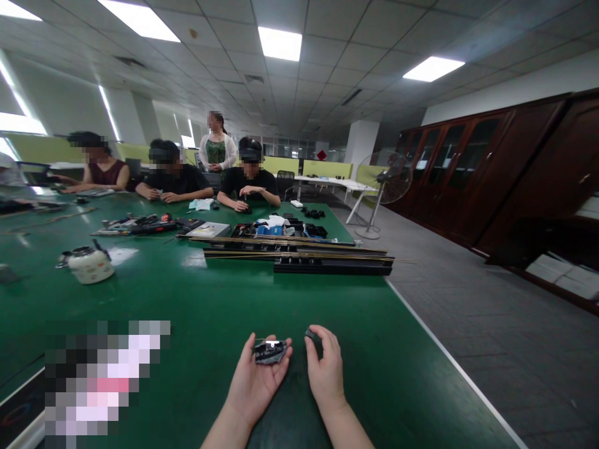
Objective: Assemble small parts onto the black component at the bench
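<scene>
Palm up, my left hand [257,380] cradles a small black and grey device part [270,352] with a shiny top, its fingers curled round the edges. A thin wire or edge seems to stick out at its upper left. Just to the right, my right hand [326,365] pinches a small dark grey piece [309,333] between thumb and fingertips. The two hands are apart, both above the green table [196,312]. What exactly either piece is, I cannot make out.
Long black rails [332,267] with thin brass-coloured rods lie across the table ahead. Behind them are tools [140,224] and blue boxes [271,229]. A white pot [91,265] stands left, a blurred-out screen [107,380] nearer. Several people are beyond; a fan [381,178] stands right.
</scene>
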`<state>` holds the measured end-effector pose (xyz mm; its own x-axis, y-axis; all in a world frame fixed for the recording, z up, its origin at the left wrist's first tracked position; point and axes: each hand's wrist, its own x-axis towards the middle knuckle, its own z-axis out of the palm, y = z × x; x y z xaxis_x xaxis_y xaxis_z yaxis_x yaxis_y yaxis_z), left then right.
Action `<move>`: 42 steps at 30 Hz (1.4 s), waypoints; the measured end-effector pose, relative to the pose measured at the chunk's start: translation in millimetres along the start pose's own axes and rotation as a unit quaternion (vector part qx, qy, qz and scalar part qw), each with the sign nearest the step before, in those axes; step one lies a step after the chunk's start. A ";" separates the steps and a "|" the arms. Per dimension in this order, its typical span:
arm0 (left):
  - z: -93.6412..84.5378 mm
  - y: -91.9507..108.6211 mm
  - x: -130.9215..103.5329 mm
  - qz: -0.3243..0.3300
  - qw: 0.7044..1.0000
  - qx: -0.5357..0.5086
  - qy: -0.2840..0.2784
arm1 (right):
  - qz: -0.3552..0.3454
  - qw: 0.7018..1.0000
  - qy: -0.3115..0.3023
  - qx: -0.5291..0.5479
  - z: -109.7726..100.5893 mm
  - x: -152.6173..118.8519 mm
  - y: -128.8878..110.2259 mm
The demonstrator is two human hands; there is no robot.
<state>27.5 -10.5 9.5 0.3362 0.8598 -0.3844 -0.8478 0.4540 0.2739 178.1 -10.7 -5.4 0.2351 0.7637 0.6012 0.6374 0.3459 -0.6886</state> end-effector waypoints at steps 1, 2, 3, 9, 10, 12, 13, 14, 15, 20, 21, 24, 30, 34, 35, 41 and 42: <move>0.6 -0.1 0.0 0.001 1.000 0.001 0.000 | 0.000 1.000 -0.004 0.002 -0.1 0.1 -0.3; 1.3 -0.2 0.0 0.002 1.000 0.000 0.000 | -0.002 1.000 -0.009 0.003 -0.2 0.1 -0.9; 1.9 -0.3 0.1 0.002 1.000 0.000 0.000 | -0.007 1.000 -0.016 0.005 -0.2 0.0 -2.1; 4.9 -0.6 0.7 0.014 1.000 -0.005 0.008 | -0.071 0.988 -0.123 0.058 2.7 -3.2 -21.5; 5.2 -0.7 0.8 0.012 1.000 -0.004 0.007 | -0.080 0.986 -0.132 0.065 3.3 -3.8 -25.3; 5.2 -1.1 0.8 0.007 1.000 -0.004 0.000 | -0.100 0.982 -0.144 0.075 4.1 -4.5 -31.4; 5.0 -1.4 0.9 0.007 1.000 -0.004 -0.005 | -0.111 0.980 -0.144 0.077 4.2 -4.6 -33.4; 4.7 -1.6 0.9 0.008 1.000 -0.003 -0.009 | -0.119 0.980 -0.141 0.078 4.0 -4.5 -34.6; 4.5 -1.9 0.9 0.010 1.000 -0.003 -0.012 | -0.126 0.980 -0.136 0.077 3.8 -4.4 -35.2; 5.2 -2.4 0.7 0.012 1.000 -0.016 -0.007 | -0.148 0.976 -0.152 0.043 3.9 -3.3 -35.7; 5.6 -2.3 0.7 0.012 1.000 -0.021 -0.006 | -0.147 0.974 -0.169 0.026 4.3 -3.3 -36.3; 6.1 -1.9 0.7 0.015 0.999 -0.027 -0.012 | -0.134 0.970 -0.202 -0.020 5.6 -3.7 -38.4; 4.3 -2.6 0.0 -0.005 0.999 -0.001 -0.040 | -0.114 0.975 -0.186 -0.038 4.7 -6.6 -33.6; 2.8 -3.8 -0.1 -0.002 0.999 -0.020 -0.046 | -0.089 0.976 -0.199 0.002 3.8 -7.9 -30.8; 2.6 -4.0 0.0 0.001 0.999 -0.023 -0.041 | -0.082 0.975 -0.206 0.023 3.7 -8.0 -30.9; 4.6 -5.1 -0.4 0.001 1.000 0.024 -0.019 | 0.016 0.971 -0.192 0.138 7.1 -9.2 -27.1; 5.3 -5.2 -0.6 -0.001 1.000 0.028 -0.014 | 0.033 0.970 -0.190 0.147 8.0 -9.5 -25.5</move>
<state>33.9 -12.1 13.0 0.3497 0.8651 -0.3596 -0.8236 0.4669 0.3221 153.7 -22.4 3.3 -0.0546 0.9162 0.3971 0.3804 0.3868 -0.8401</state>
